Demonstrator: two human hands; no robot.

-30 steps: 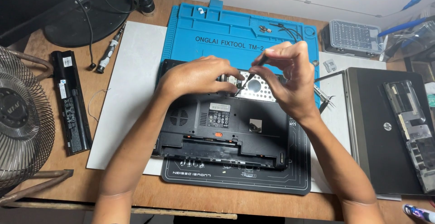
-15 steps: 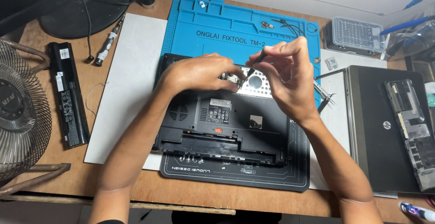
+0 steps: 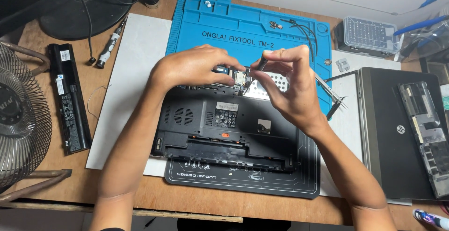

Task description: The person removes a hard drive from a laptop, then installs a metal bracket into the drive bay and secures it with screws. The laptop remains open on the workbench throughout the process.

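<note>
On the wooden desk (image 3: pixel 154 198), both hands stay put: left hand (image 3: pixel 194 67) pinches a small part (image 3: pixel 239 77), maybe; right hand (image 3: pixel 290 79) pinches a dark tool (image 3: pixel 260 63) over the open black laptop (image 3: pixel 224 123).

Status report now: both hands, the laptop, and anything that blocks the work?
Left hand on small board. Right hand pinching dark tool at it. Laptop base lying open-side up. Nothing blocking.

Bright, even overhead light, soft shadows, sharp focus, slight wide-angle edge distortion.
</note>
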